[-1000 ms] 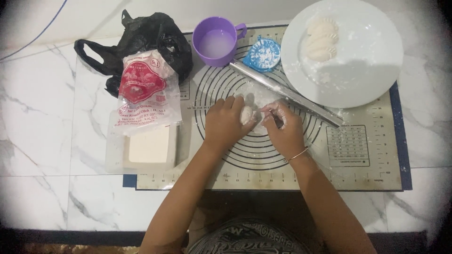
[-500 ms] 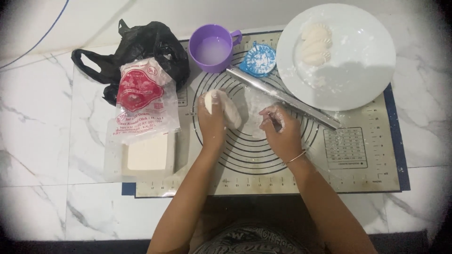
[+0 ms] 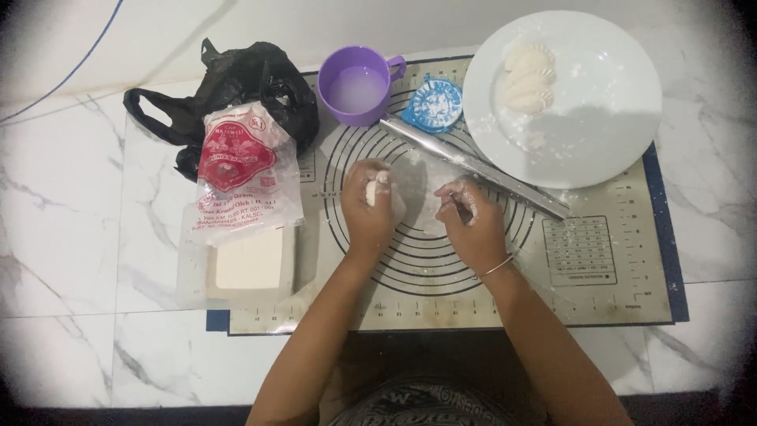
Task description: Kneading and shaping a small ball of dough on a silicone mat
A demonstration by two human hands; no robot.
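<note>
My left hand point(image 3: 368, 209) is closed around a small white lump of dough point(image 3: 374, 189) over the ringed baking mat point(image 3: 599, 292). My right hand point(image 3: 471, 223), dusted with flour, rests on the mat beside a floured patch, its fingers curled with nothing clearly in them. A metal rolling pin point(image 3: 473, 166) lies diagonally just beyond both hands. The white plate point(image 3: 607, 118) at the upper right carries a few folded dumplings point(image 3: 527, 76).
A purple mug point(image 3: 359, 85) of cloudy liquid and a blue round dumpling press point(image 3: 432, 104) stand at the mat's far edge. To the left lie a clear flour bag with red print point(image 3: 244, 173), a black plastic bag point(image 3: 236, 87) and a white block point(image 3: 251, 260) in plastic.
My left hand had lifted flat dough away from the right hand and now closes it into a lump. My right hand has stayed on the mat.
</note>
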